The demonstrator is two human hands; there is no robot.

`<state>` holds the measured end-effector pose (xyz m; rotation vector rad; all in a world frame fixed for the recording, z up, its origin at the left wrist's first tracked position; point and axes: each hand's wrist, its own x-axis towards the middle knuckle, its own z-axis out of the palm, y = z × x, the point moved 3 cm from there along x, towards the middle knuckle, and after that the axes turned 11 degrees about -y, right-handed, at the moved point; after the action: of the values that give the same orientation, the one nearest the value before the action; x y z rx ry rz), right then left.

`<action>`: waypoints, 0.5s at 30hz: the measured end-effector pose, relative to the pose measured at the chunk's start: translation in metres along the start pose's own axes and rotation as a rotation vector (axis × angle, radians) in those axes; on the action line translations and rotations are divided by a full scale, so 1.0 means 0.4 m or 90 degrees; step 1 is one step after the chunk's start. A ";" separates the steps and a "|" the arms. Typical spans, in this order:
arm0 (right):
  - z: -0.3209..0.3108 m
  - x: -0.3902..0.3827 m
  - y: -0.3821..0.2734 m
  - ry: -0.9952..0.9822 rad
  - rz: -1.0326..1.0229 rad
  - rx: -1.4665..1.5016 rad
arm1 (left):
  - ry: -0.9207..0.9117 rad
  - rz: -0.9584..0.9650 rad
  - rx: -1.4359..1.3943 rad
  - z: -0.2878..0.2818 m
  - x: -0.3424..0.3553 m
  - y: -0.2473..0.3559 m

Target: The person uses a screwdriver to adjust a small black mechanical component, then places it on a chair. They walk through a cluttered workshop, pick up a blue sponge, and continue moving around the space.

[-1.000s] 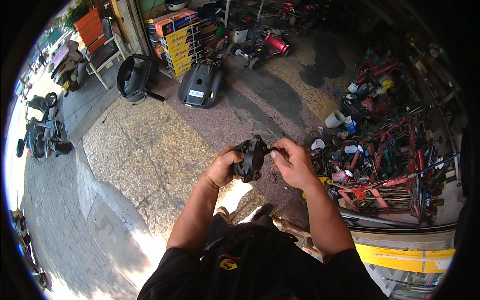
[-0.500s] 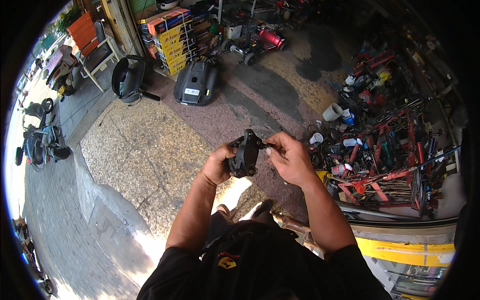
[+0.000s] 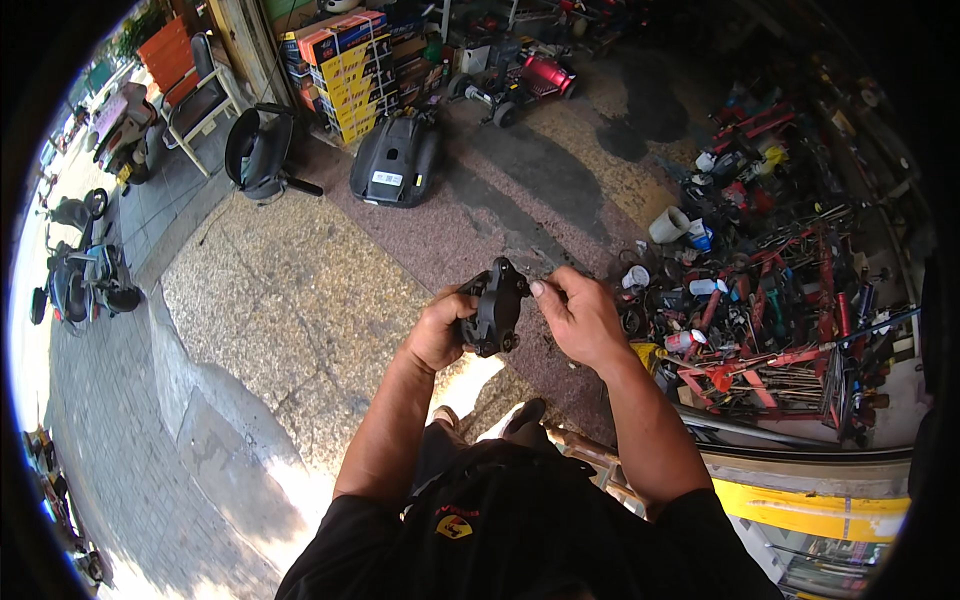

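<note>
My left hand [image 3: 437, 330] is wrapped round a black metal part [image 3: 493, 310], shaped like a brake caliper and held upright in front of me, with bolt holes along its right side. My right hand [image 3: 580, 318] has thumb and forefinger pinched at the upper right of the part, on what looks like a small dark fitting; the fingertips hide most of it.
A black plastic housing [image 3: 390, 162] and a black bucket-like shell [image 3: 262, 150] lie ahead on the floor, near stacked yellow boxes [image 3: 355, 80]. Scooters [image 3: 85, 280] stand at the left. A dense pile of tools and red metal frames [image 3: 760, 320] fills the right side.
The part and both hands have shifted slightly up and left since a second ago. My right fingertips have crept nearer the part's side, so less of the small fitting shows.
</note>
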<state>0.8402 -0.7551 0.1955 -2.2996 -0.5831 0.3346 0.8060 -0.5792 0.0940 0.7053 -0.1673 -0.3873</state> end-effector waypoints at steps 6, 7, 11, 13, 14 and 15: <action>0.006 0.019 0.012 -0.024 0.026 -0.082 | 0.034 0.019 0.022 0.001 0.001 0.000; 0.008 0.021 0.016 -0.020 0.022 -0.076 | 0.037 0.019 0.022 0.001 0.001 0.000; 0.027 0.023 0.036 0.073 -0.044 0.041 | 0.064 0.016 0.018 0.015 0.004 0.000; 0.025 0.040 0.045 0.022 0.021 0.020 | 0.061 0.011 0.021 0.011 0.004 -0.002; 0.023 0.047 0.050 -0.003 0.053 0.010 | 0.059 0.009 0.023 0.007 0.006 -0.002; 0.021 0.041 0.048 0.005 0.022 0.031 | 0.052 0.001 0.035 0.003 0.005 -0.003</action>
<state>0.8571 -0.7540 0.1748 -2.2647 -0.5260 0.3526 0.8072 -0.5814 0.0942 0.7744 -0.1024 -0.3530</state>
